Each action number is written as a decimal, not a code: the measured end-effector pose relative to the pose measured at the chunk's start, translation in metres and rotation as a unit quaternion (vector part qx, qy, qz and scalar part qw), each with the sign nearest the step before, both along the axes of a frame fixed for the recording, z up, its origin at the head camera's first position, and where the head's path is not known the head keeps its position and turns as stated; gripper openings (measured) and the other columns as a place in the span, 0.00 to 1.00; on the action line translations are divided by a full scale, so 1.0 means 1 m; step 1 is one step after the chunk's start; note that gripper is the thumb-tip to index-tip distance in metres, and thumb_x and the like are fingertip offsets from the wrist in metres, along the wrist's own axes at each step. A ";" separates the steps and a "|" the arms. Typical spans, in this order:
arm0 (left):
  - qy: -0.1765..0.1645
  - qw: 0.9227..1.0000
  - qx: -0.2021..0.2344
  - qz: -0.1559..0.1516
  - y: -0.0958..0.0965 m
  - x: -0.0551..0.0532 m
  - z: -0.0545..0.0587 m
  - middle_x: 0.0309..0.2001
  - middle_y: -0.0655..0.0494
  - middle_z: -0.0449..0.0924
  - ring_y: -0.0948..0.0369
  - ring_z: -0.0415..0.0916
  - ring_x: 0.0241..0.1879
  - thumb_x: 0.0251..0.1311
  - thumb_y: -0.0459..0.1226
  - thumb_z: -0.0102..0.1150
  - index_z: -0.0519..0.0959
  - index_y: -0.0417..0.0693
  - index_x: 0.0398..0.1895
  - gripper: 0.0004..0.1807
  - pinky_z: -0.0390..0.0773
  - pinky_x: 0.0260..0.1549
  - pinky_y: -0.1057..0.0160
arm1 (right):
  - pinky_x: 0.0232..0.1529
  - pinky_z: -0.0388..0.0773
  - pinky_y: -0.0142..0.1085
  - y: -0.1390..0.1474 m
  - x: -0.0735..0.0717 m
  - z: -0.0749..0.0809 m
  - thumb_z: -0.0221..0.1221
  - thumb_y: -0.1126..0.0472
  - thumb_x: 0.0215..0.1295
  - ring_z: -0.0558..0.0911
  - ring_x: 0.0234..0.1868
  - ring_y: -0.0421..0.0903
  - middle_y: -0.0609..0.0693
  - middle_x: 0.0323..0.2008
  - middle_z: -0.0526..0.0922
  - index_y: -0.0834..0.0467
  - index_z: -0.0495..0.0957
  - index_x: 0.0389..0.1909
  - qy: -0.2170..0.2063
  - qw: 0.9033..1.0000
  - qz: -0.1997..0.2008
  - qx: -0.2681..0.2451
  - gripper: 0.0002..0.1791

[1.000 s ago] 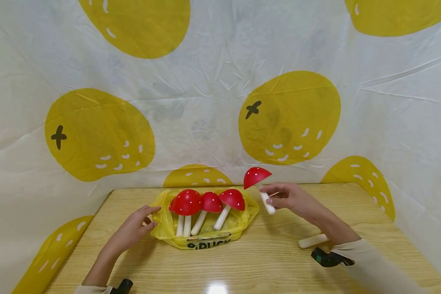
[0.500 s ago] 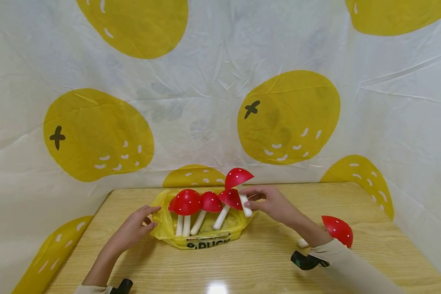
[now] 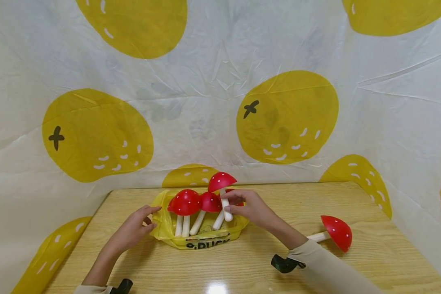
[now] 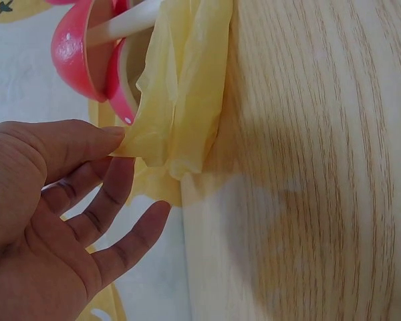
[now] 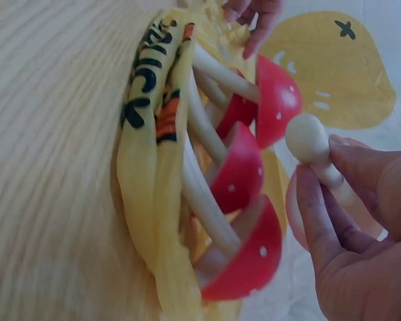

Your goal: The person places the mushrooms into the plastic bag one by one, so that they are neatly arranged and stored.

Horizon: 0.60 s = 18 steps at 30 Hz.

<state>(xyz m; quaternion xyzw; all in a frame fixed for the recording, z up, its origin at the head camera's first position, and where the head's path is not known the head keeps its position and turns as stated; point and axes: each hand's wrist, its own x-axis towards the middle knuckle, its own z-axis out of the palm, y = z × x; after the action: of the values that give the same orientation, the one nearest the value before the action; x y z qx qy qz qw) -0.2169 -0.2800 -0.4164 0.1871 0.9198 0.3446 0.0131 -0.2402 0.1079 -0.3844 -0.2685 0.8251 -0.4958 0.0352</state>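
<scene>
While my left hand [image 3: 134,226] pinches the yellow bag [image 3: 236,234] by its left edge, my right hand [image 3: 252,207] has a red-capped mushroom [image 3: 221,181] by the stem, fingers closed, over the bag; four packed mushrooms [image 3: 210,203] lie inside. Looks like loading: next, lower it clear of those caps, let go. Loose mushroom [image 3: 337,233] on table [image 3: 257,265], right

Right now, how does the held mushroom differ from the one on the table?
The held mushroom is pinched by the right hand; the table mushroom rests on the table. The held mushroom is cap up, slightly tilted; the table mushroom lies on its side. Both have red, white-dotted caps and white stems.
</scene>
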 end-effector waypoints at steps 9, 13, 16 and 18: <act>-0.004 1.000 -0.006 0.006 0.000 0.000 0.002 0.49 0.47 0.77 0.59 0.77 0.38 0.62 0.24 0.62 0.73 0.33 0.66 0.27 0.79 0.30 0.68 | 0.40 0.80 0.31 -0.025 0.005 -0.013 0.68 0.63 0.65 0.80 0.43 0.47 0.50 0.49 0.84 0.58 0.84 0.54 0.001 0.999 -0.040 -0.029 0.17; -0.001 1.000 -0.007 0.006 0.000 0.000 0.001 0.49 0.47 0.78 0.59 0.77 0.38 0.62 0.24 0.62 0.73 0.33 0.66 0.27 0.79 0.30 0.68 | 0.35 0.80 0.31 -0.036 0.009 -0.017 0.68 0.63 0.64 0.81 0.41 0.47 0.49 0.46 0.85 0.57 0.86 0.52 -0.001 0.997 -0.069 -0.028 0.15; -0.002 1.000 -0.008 0.008 0.000 0.000 0.001 0.49 0.47 0.78 0.59 0.77 0.38 0.62 0.24 0.62 0.73 0.33 0.66 0.27 0.79 0.31 0.68 | 0.33 0.81 0.31 -0.043 0.011 -0.022 0.68 0.63 0.64 0.81 0.41 0.47 0.48 0.44 0.85 0.56 0.86 0.51 -0.002 0.997 -0.080 -0.024 0.14; -0.004 1.000 -0.009 0.009 0.000 0.000 0.001 0.48 0.47 0.78 0.59 0.77 0.38 0.62 0.23 0.62 0.73 0.33 0.66 0.27 0.79 0.31 0.68 | 0.32 0.81 0.31 -0.046 0.012 -0.025 0.68 0.63 0.64 0.81 0.41 0.46 0.47 0.43 0.85 0.55 0.86 0.51 -0.006 0.996 -0.087 -0.021 0.14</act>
<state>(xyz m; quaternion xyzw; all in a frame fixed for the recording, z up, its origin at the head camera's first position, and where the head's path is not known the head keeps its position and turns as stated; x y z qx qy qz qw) -0.2171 -0.2801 -0.4153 0.1778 0.9243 0.3373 0.0151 -0.2278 0.0615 -0.4098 -0.1932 0.8345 -0.5159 -0.0086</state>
